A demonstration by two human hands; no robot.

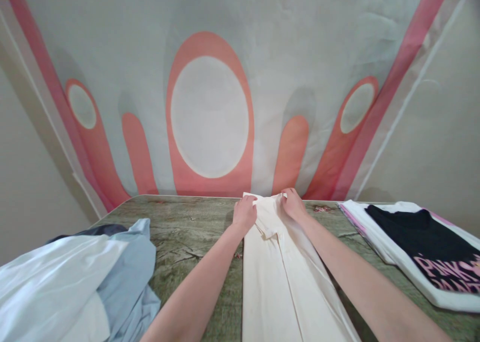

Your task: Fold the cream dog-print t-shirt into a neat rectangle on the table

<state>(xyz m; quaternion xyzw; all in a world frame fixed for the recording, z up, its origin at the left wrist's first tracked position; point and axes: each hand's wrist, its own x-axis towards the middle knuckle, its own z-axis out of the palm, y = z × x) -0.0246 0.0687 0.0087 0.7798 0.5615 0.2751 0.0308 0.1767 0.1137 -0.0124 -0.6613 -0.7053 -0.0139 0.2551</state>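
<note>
A pair of cream trousers [268, 277] lies lengthwise on the table, running from the far edge toward me and out of the bottom of the view. It is narrow, as if folded, with a seam down its length and a small bunched flap near the far end. My left hand [245, 214] is closed on the far left corner of the cloth. On the far right corner, my right hand [294, 205] pinches the fabric between thumb and fingers. Both arms reach forward along the two sides of the trousers.
On the left of the wood-grain table [187, 222] sits a loose heap of white and light-blue clothes [127, 272] with something dark behind. At right lies a flat stack of folded shirts [405, 232], a black printed one on top. A patterned backdrop [210, 187] rises behind.
</note>
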